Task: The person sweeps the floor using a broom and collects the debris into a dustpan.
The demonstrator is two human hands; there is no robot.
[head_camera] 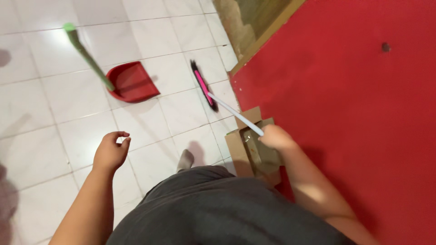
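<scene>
right hand (276, 137) fist closed round thin white broom handle (236, 115), pink-black bristle head (203, 86) far on glossy tiles | left hand (111, 149) empty, fingers loosely curled | red plastic dustpan (131, 81) far left, green stick upright

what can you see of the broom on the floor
The broom has a narrow pink head with black bristles and a thin white handle. It looks like plastic. Its head rests on the white tiled floor beside the edge of a red surface, right of a red dustpan. The handle slants up to the right hand, which grips its end. The left hand is apart from it, holding nothing.
</scene>
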